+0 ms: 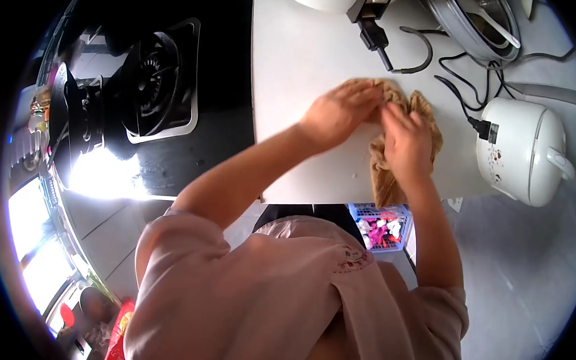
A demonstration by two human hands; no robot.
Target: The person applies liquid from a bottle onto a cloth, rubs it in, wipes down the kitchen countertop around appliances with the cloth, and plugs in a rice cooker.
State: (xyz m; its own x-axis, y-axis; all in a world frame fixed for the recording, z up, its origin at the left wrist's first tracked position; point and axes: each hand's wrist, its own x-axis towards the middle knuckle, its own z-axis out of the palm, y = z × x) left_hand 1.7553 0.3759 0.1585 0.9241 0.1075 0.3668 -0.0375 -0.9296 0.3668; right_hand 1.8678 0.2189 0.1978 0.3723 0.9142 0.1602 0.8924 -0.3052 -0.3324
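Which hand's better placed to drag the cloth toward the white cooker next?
Right, likely: the right hand is over the cloth, on the cooker's side. The left hand reaches in from the opposite side.

The bench (290, 59) offered left-side clearance; the power cord (481, 128) and rice cooker (522, 153) obstructed passage at right.

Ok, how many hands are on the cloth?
2: the left hand, at the far part of the brown cloth; the right hand, over its middle. None seems hidden.
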